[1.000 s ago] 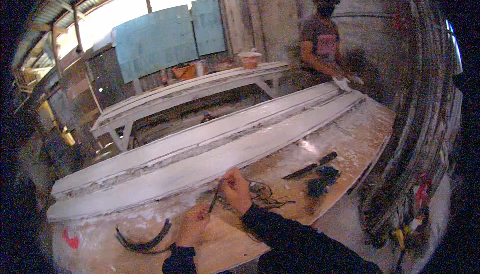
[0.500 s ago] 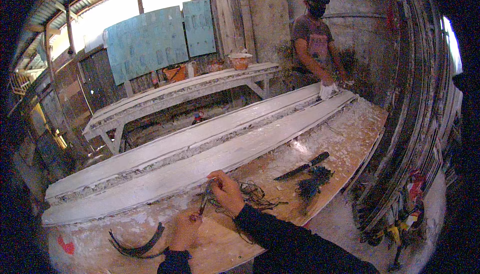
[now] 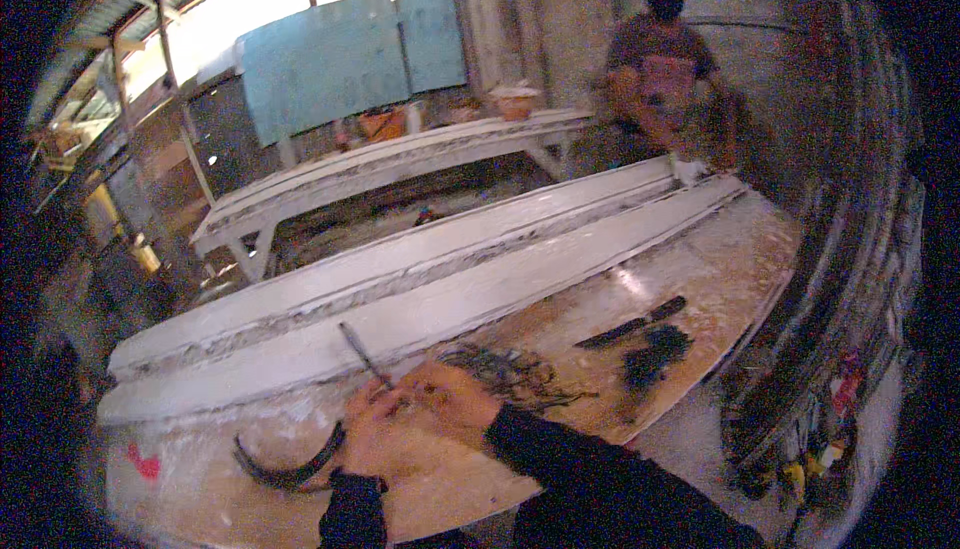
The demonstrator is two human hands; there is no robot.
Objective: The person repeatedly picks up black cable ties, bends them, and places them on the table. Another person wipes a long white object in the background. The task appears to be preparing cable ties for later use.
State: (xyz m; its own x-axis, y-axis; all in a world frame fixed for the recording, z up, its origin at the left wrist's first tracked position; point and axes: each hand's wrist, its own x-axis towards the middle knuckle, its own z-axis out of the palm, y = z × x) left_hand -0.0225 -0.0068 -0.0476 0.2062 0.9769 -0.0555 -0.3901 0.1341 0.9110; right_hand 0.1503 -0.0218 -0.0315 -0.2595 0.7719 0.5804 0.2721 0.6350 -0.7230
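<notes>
My left hand [image 3: 372,427] is closed around a thin, dark, stick-like tool [image 3: 360,351], whose far end points up and left toward the white plaster strip. Its exact kind is too blurred to tell. Right beside it, fingertips meeting those of the left, is my right hand [image 3: 455,396], also closed; what lies between its fingers is hidden. A tangle of dark thin strands [image 3: 525,374] lies on the board just past my right hand. To the left of my left hand rests a curved black strip [image 3: 290,471].
A dark knife [image 3: 632,322] and a dark bristly bundle [image 3: 655,354] lie on the wooden board [image 3: 440,494]. Two long white plaster strips [image 3: 290,354] cross it. Across the board stands a masked person [image 3: 663,69], hands at the strips' far end. Behind is a bench [image 3: 400,161] holding orange pots [image 3: 515,102].
My hands have come together, the right one moving down to the left one. The tool has swung from leaning right to pointing up and left. The whole view has shifted slightly.
</notes>
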